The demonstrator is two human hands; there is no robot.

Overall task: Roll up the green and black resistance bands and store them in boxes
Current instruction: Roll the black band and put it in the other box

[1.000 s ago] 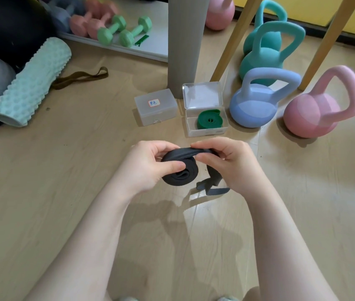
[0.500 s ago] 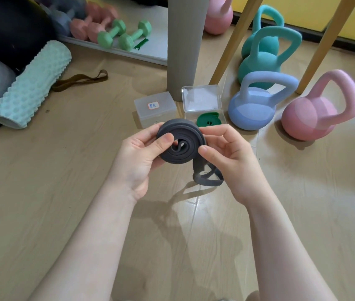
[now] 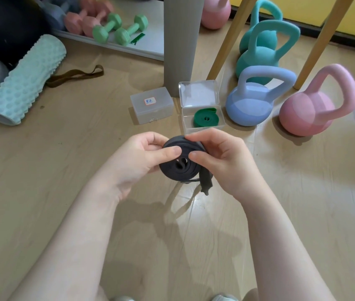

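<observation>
We hold the black resistance band [image 3: 179, 165] in the air above the wooden floor [image 3: 85, 148], already wound into a thick flat coil with a short loose tail hanging off its lower right side. Our left hand [image 3: 141, 157] pinches the coil from the left, thumb across its face and fingers behind; our right hand [image 3: 220, 157] pinches it from the right, thumb on the face and forefinger curled over the top edge. We judge this band to be light, soft and rubbery, with enough spring that the coil would loosen if the pinch let go, so the grip should stay across the flat faces, squeezing the layers together, not on the outer edge alone. The dangling tail is the part to take next, we think: drawn snug round the outside and pressed flat, since it looks floppy and apt to twist. The rubber seems grippy rather than slick. The green resistance band [image 3: 204, 118] already lies rolled in the open clear box [image 3: 202, 123], just beyond our hands, beside the blue kettlebell [image 3: 248, 105]. The closed labelled box [image 3: 151, 105] stands just left of it, lid still on, and probably needs opening before the black coil can go in.
</observation>
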